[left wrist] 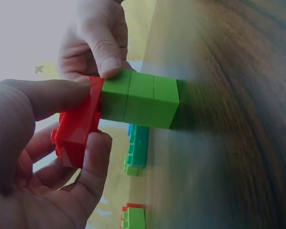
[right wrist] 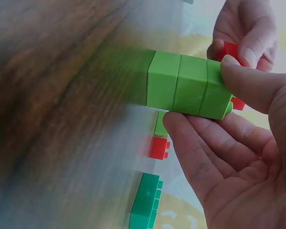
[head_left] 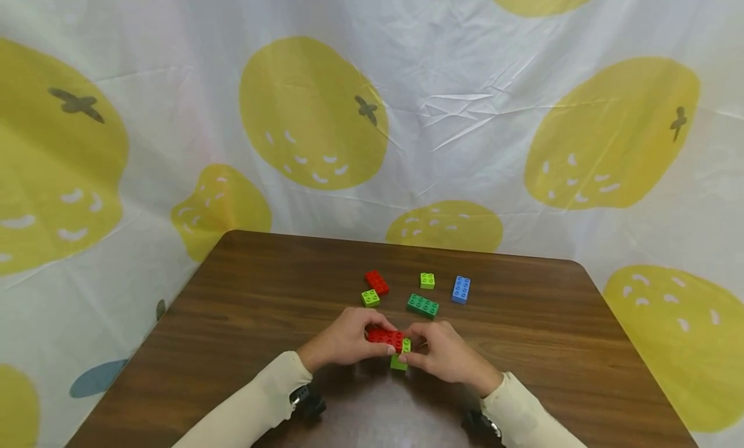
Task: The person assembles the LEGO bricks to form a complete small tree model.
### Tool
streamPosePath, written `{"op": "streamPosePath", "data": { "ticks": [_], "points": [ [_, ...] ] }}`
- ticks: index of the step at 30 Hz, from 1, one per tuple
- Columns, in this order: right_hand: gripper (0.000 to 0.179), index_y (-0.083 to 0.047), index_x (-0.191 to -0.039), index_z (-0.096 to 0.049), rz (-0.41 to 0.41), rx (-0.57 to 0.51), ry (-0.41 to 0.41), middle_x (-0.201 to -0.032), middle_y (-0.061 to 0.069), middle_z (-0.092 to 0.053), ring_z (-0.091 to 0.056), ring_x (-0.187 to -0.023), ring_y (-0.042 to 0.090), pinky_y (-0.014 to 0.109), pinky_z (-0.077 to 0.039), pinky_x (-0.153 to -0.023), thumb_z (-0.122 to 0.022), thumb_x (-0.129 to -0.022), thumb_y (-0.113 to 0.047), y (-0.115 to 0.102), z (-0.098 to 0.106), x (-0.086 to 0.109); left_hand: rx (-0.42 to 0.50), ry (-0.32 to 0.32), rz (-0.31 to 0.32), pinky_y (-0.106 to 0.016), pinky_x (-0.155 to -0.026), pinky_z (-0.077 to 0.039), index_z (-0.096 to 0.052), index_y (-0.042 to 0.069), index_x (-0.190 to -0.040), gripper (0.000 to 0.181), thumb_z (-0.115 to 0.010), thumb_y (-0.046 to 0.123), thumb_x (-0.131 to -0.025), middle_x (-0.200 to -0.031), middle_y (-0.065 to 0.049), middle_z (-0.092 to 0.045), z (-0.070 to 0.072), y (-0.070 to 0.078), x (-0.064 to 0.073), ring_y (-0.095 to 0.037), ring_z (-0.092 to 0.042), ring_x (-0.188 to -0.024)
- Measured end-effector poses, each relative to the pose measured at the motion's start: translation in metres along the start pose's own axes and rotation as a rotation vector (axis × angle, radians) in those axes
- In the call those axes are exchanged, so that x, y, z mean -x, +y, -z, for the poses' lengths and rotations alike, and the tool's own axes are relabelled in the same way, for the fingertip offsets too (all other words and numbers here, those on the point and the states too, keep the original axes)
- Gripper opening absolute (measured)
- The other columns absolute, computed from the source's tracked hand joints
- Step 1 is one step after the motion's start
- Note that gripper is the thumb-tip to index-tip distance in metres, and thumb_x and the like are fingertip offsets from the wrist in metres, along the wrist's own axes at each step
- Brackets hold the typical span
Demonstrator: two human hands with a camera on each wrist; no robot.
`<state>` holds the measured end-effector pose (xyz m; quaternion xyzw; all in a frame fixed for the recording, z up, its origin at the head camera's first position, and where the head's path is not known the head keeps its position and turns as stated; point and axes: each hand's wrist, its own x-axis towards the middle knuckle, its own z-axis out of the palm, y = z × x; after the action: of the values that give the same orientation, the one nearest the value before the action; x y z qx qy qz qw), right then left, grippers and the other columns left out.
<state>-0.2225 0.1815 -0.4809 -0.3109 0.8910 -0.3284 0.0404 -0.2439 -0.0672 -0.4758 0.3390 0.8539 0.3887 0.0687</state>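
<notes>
My left hand (head_left: 353, 338) grips a red toy building brick (head_left: 383, 337) between thumb and fingers, studs facing up. Below it stands a stack of three lime green bricks (left wrist: 150, 100), upright on the table. In the left wrist view the red brick overlaps the top of the stack, its far end right at the top studs. My right hand (head_left: 446, 354) pinches the stack near its top, the thumb (right wrist: 250, 83) on the uppermost brick and fingertips along the opposite side. The right hand partly hides the stack in the head view.
Beyond the hands on the brown wooden table (head_left: 261, 286) lie another red brick (head_left: 377, 282), a lime brick (head_left: 370, 298) beside it, a second lime brick (head_left: 427, 281), a dark green brick (head_left: 422, 305) and a blue brick (head_left: 461, 289). A lemon-print curtain (head_left: 453, 144) hangs behind.
</notes>
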Motion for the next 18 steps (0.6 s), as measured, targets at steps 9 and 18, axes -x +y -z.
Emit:
{"op": "streamPosePath", "data": {
  "ticks": [9,18],
  "points": [
    [0.028,-0.013,-0.113,-0.076,-0.003,-0.002,-0.032,-0.094,-0.005,-0.079,-0.073,-0.084,0.002,0.028,-0.062,-0.078,-0.083,-0.093,-0.032,0.003,0.007,0.000,-0.041,-0.021,-0.018,-0.020,-0.065,-0.048,-0.080,0.017,-0.117,0.033,-0.085,0.037,-0.091,-0.100,0.007,-0.076,0.001,0.002,-0.003,-0.002,-0.055,-0.075],
    [0.027,-0.012,-0.117,-0.076,0.055,-0.079,-0.004,-0.105,0.000,-0.080,-0.076,-0.091,0.009,0.029,-0.063,-0.080,-0.081,-0.095,-0.027,0.003,0.016,-0.002,-0.070,0.009,-0.027,-0.020,-0.065,-0.049,-0.080,0.018,-0.118,0.031,-0.084,0.034,-0.092,-0.101,0.007,-0.075,-0.002,0.004,-0.001,-0.002,-0.057,-0.079]
  ]
}}
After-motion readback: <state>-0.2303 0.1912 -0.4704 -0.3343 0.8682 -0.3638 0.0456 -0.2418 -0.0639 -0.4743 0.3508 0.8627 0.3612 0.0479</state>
